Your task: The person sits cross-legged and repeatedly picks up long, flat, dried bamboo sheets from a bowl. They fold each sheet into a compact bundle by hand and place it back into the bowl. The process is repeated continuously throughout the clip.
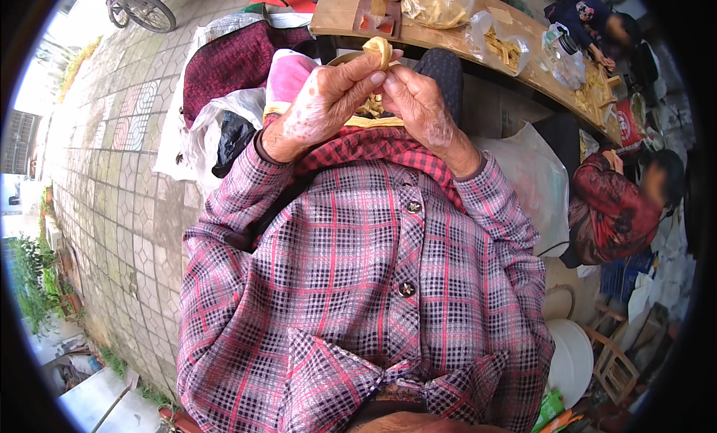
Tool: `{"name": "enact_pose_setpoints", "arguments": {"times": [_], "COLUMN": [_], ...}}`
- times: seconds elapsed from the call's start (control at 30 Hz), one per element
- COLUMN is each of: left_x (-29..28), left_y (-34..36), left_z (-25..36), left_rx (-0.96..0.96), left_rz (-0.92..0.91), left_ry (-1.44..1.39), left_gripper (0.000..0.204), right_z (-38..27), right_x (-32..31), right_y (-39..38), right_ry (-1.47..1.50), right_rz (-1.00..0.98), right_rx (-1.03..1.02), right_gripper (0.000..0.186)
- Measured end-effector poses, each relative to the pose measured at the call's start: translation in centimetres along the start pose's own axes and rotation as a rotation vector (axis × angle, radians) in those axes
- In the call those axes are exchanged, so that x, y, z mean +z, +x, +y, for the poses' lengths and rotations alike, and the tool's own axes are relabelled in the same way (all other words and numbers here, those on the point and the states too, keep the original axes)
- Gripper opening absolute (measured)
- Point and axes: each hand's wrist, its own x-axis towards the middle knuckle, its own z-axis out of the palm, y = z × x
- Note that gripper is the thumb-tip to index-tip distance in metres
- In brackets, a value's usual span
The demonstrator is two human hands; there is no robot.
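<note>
My left hand [326, 97] and my right hand [420, 104] meet in front of my lap, fingertips pinched close together. Between them a pale yellow, folded strip [379, 49] sticks up above the left fingers; its material is hard to make out. Both hands are closed on it, though the right fingertips are partly hidden behind the left. Under the hands, more yellow pieces [371, 107] lie in a container on my lap, mostly covered by my hands and wrists. Red-and-black checked cloth [358, 148] lies across my lap below the wrists.
A long wooden table [336, 13] stands ahead, bearing a wooden block device [377, 19], a clear bag [439, 6] of yellow pieces and a smaller bag [502, 51]. Two people sit at the right. Left of me are a dark red cloth [224, 67] and white plastic bag [179, 145].
</note>
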Motion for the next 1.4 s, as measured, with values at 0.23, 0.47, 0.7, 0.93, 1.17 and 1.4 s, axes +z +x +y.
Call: {"name": "enact_pose_setpoints", "arguments": {"times": [0.23, 0.47, 0.7, 0.93, 1.17, 1.4], "left_x": [-0.7, -0.1, 0.0, 0.3, 0.3, 0.1], "left_y": [-1.2, -1.3, -1.4, -1.2, -1.6, -1.1], "left_z": [-1.5, -1.3, -0.9, -0.5, -0.9, -2.0], "left_rx": [0.176, 0.159, 0.339, 0.514, -0.364, -0.495], "left_rz": [-0.067, -0.083, -0.099, 0.144, 0.277, 0.172], "left_ry": [0.324, 0.401, 0.652, 0.584, -0.57, -0.801], "left_gripper": [0.028, 0.013, 0.011, 0.021, 0.01, 0.019], "right_z": [0.8, 0.7, 0.8, 0.8, 0.9, 1.4], "right_x": [-0.5, 0.0, 0.6, 0.9, 0.8, 0.9], "right_y": [-1.0, -1.4, -1.5, -1.3, -1.5, -1.7], "right_ry": [-0.124, 0.052, 0.193, 0.191, 0.143, 0.158], "right_rz": [-0.085, -0.031, 0.049, 0.152, 0.193, 0.186], "right_rx": [-0.019, 0.216, 0.239, 0.139, 0.044, -0.011], "right_gripper": [0.031, 0.044, 0.043, 0.039, 0.033, 0.029]}}
